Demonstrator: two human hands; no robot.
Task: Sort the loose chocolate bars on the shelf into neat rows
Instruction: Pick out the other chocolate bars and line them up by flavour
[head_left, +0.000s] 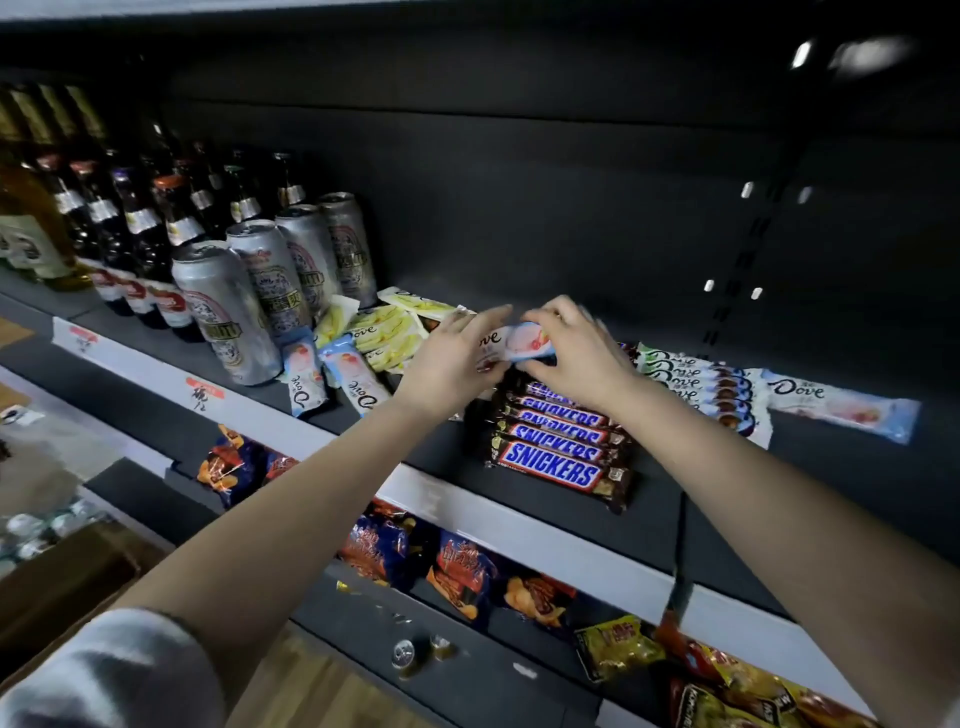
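Observation:
Both hands hold one pale blue and pink Dove bar (519, 342) above the shelf, over the far end of a row of Snickers bars (556, 446). My left hand (452, 358) grips its left end and my right hand (574, 348) pinches its right end. To the left lie loose yellow Dove bars (387, 330) and two pale blue Dove bars (332, 376). On the right, a neat row of Dove bars (706, 382) sits beside a single pale blue Dove bar (841, 408).
Tall silver cans (244, 296) and dark bottles (140, 228) stand at the shelf's left. The dark shelf (857, 467) has a white front strip (519, 525). Snack bags (457, 571) fill the shelf below. A cardboard box (62, 582) sits lower left.

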